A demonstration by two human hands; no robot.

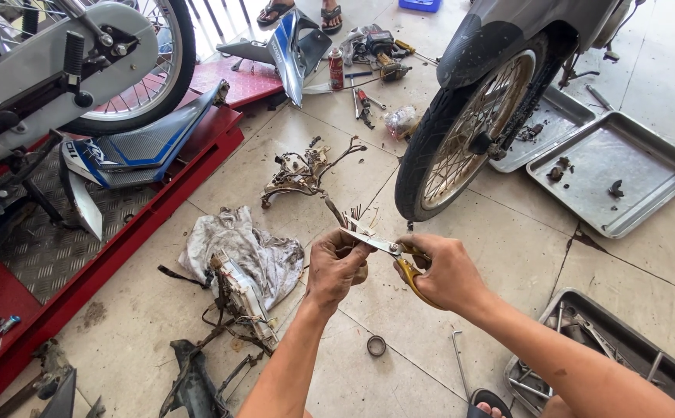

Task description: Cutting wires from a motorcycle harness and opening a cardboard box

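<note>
My left hand (pixel 336 267) is closed around the end of a dirty wiring harness (pixel 304 172), whose bare wire ends (pixel 355 214) stick up above my fingers. My right hand (pixel 450 271) grips yellow-handled scissors (pixel 390 251), blades pointing left and touching the wires just above my left fist. The rest of the harness trails away across the tiled floor towards the back.
A motorcycle wheel (pixel 461 131) stands just beyond my hands. Metal trays (pixel 647 178) lie at right, another tray (pixel 624 340) near my right forearm. A red lift ramp (pixel 82 263) carries a motorcycle at left. A grey rag (pixel 264 251), tape roll (pixel 377 345), spray can (pixel 336 68) and tools lie around.
</note>
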